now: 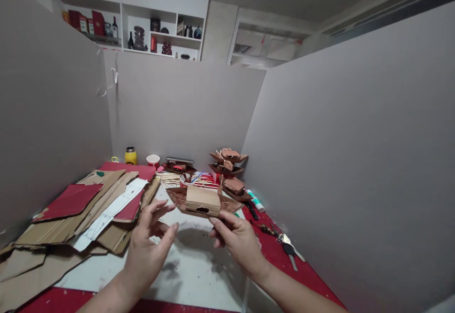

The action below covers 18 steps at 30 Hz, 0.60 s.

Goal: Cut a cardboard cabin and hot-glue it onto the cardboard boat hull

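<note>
A small brown model boat [203,201] with a light cardboard cabin is held up over the white work surface [199,275]. My right hand [236,237] grips the boat's lower edge, right of its middle, between thumb and fingers. A dark oval opening shows in the cabin's side. My left hand [152,237] is just left of and below the boat, fingers spread and curved, holding nothing. Its fingertips come close to the boat's left end; I cannot tell whether they touch.
Torn cardboard sheets [64,228] and a paper template [113,213] are piled at left. Several finished boats [229,161] stand at the back right. Wooden sticks [170,179], a cup [153,160] and a yellow jar [131,156] are behind. Tools [289,246] lie along the right wall.
</note>
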Available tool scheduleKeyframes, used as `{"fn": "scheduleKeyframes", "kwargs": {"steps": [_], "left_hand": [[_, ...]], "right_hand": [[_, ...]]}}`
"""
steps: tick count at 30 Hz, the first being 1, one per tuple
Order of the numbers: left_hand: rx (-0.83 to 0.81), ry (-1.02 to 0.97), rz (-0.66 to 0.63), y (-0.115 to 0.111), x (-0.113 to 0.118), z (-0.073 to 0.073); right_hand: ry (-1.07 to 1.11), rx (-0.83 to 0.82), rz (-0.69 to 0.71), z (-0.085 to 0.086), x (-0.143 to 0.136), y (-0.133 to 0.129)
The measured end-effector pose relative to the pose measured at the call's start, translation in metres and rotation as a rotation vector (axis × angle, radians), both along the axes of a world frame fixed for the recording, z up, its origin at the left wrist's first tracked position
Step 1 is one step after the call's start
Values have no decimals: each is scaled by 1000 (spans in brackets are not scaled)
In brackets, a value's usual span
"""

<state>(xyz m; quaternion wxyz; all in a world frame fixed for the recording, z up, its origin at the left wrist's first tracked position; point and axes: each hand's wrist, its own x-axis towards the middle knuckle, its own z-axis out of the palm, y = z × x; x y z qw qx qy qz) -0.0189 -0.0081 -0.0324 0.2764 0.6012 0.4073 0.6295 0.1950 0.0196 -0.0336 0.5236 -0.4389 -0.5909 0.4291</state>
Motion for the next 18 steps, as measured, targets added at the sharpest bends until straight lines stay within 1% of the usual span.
{"fn": "scheduleKeyframes", "kwargs": {"steps": [2, 4, 8, 12, 18], "left_hand": [[-3, 98, -45, 2, 3, -6], [2, 170, -54, 5, 4, -9], [-22, 232, -65, 8, 2, -14], [-49, 258, -113, 6, 1, -13], [-68, 285, -64, 4, 2, -9]], "right_hand": [[-32, -7, 23, -4, -3, -4], [-55, -15, 52, -7, -7, -8], [-82, -27, 93, -10, -12, -10], [-86, -33, 105, -9, -18, -12], [-57, -71, 127, -6, -22, -17]]}}
